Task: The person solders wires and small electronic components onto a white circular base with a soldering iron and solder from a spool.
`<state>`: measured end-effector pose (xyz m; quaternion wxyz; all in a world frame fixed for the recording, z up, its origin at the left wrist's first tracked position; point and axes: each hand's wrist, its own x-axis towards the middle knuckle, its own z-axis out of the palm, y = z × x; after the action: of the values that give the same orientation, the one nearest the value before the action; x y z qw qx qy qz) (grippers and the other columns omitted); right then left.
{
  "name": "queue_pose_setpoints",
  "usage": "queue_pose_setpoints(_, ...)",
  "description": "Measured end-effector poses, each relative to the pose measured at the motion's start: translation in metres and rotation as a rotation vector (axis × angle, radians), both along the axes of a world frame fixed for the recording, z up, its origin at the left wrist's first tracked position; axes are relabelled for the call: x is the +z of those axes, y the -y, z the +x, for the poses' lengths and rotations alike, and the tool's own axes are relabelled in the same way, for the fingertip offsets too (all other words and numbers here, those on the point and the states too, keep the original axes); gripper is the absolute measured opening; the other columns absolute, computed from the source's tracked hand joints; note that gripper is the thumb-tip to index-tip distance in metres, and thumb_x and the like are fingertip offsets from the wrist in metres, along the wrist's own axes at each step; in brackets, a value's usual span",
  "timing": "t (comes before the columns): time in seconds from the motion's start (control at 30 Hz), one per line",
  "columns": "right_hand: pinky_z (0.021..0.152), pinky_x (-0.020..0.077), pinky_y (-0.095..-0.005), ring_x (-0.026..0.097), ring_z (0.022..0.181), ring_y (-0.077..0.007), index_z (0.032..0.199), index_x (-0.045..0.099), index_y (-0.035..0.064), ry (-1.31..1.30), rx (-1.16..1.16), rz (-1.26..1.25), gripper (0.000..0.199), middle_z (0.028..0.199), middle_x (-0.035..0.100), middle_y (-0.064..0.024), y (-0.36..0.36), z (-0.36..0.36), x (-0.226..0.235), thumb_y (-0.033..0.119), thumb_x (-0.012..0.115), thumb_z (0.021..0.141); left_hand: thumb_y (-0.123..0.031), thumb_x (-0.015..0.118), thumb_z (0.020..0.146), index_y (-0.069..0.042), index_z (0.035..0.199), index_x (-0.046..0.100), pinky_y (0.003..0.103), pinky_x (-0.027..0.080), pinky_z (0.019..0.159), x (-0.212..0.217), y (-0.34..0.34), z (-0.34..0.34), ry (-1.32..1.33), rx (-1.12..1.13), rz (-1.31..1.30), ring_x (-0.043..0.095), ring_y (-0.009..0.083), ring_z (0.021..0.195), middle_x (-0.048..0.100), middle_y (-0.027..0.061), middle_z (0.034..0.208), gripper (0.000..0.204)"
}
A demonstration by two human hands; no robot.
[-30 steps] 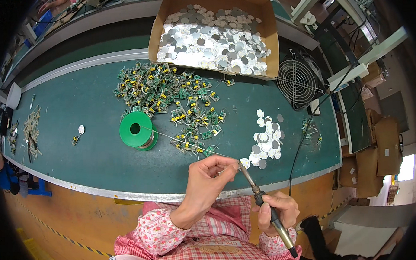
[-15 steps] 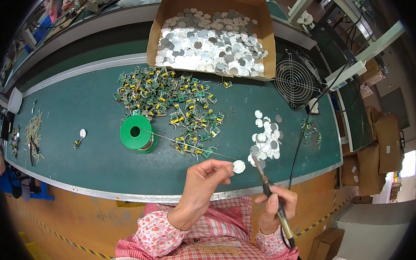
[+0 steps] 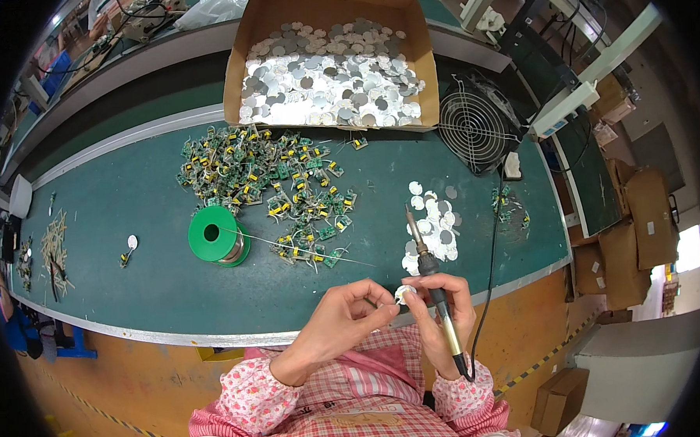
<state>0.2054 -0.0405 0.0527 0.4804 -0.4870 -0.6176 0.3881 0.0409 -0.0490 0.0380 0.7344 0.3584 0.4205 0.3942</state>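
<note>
My left hand (image 3: 340, 316) pinches a small white disc (image 3: 404, 294) at the table's near edge. My right hand (image 3: 444, 308) grips a soldering iron (image 3: 430, 273) with its tip pointing up and away; its fingertips also touch the disc. Just beyond the hands lies a small pile of white discs (image 3: 435, 229). A green spool of solder wire (image 3: 216, 235) stands to the left, its wire trailing toward the hands. Behind it spreads a heap of small green circuit boards (image 3: 274, 179).
A cardboard box (image 3: 329, 67) of silvery round discs sits at the back. A small black fan (image 3: 475, 127) stands at the right of it. The green table (image 3: 119, 291) has a metal front edge. A bundle of wire bits (image 3: 53, 251) lies far left.
My left hand has pulled the white disc back toward me, to the table's edge. My right hand has swung the soldering iron upright and come in to touch the disc.
</note>
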Motion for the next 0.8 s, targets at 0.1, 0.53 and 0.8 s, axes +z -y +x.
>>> queue_pose_setpoints(0.1, 0.064, 0.0474, -0.0197, 0.059, 0.074, -0.0064, 0.100, 0.054, 0.0028, 0.003, 0.026, 0.012, 0.022, 0.096, 0.068, -0.0097, -0.002, 0.002, 0.001, -0.003, 0.066, 0.082, -0.007, 0.063, 0.088, 0.000, 0.097, 0.060, 0.019, 0.046, 0.069, 0.004, -0.003, -0.003, -0.052, -0.052, -0.038, 0.057, 0.0043, 0.080, 0.064, 0.0017, 0.088, 0.012)
queue_pose_setpoints(0.53, 0.069, 0.0475, -0.0217, 0.058, 0.079, -0.0082, 0.101, 0.050, 0.0044, 0.048, 0.108, -0.016, 0.026, 0.097, 0.066, -0.0121, -0.003, 0.005, 0.007, -0.005, 0.065, 0.082, -0.012, 0.066, 0.085, -0.003, 0.086, 0.064, 0.019, 0.026, 0.045, -0.007, -0.004, -0.002, -0.121, 0.011, 0.145, 0.036, -0.0023, 0.050, 0.051, -0.0079, 0.057, 0.010)
queue_pose_setpoints(0.8, 0.065, 0.0473, -0.0207, 0.058, 0.075, -0.0068, 0.100, 0.052, 0.0029, 0.040, 0.097, 0.018, 0.024, 0.096, 0.067, -0.0115, -0.005, 0.004, 0.004, -0.005, 0.065, 0.082, -0.011, 0.067, 0.083, -0.003, 0.086, 0.065, 0.019, 0.025, 0.045, -0.009, -0.004, 0.001, -0.144, 0.050, 0.176, 0.034, -0.0019, 0.049, 0.049, -0.0085, 0.053, 0.009)
